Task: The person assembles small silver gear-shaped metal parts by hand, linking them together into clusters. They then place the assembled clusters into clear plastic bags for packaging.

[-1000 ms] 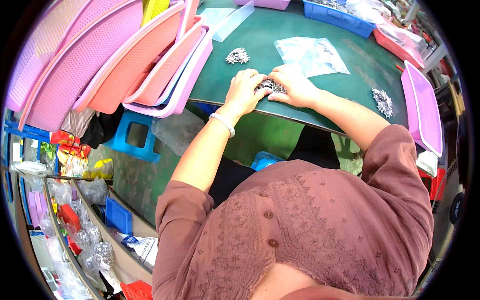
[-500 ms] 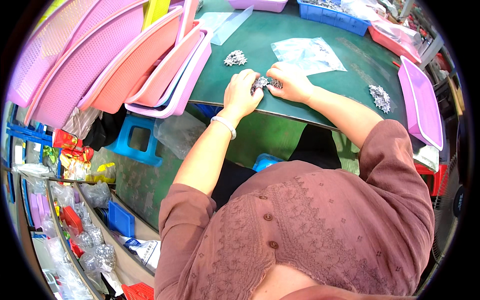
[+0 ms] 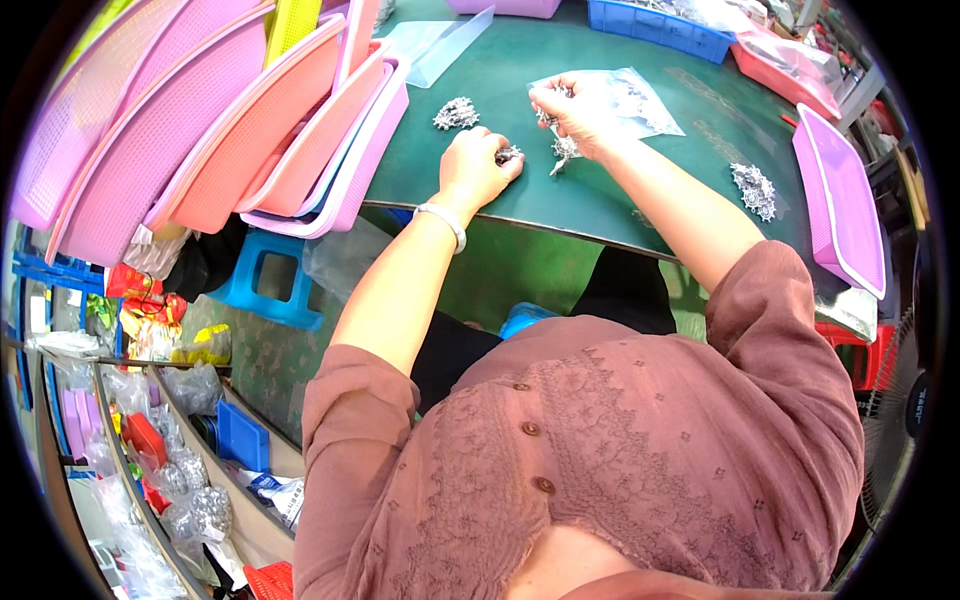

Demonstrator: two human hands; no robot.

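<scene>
Near the front edge of the green table, my left hand (image 3: 474, 172) is curled over a few small silver metal pieces (image 3: 508, 155). Farther out and to the right, my right hand (image 3: 585, 115) is raised, pinching more spiky silver metal pieces (image 3: 546, 114). One piece hangs below its fingers (image 3: 563, 150). Just beyond the left hand lies a small pile of similar pieces (image 3: 456, 113). A flat clear plastic bag (image 3: 652, 105) rests behind the right hand, partly covered by it. To the right of my right forearm is another small pile (image 3: 753, 190).
Pink and orange perforated baskets (image 3: 240, 130) stand stacked on the left. A blue crate (image 3: 660, 33) and a red tray (image 3: 785, 75) line the far edge. At the right edge sits a purple basket (image 3: 838, 200). A blue stool (image 3: 275, 280) stands below on the left.
My hands have come apart. The right one has moved up and away over the plastic bag, carrying silver pieces. My left hand has shifted slightly to the left, its fingers still curled over pieces.
</scene>
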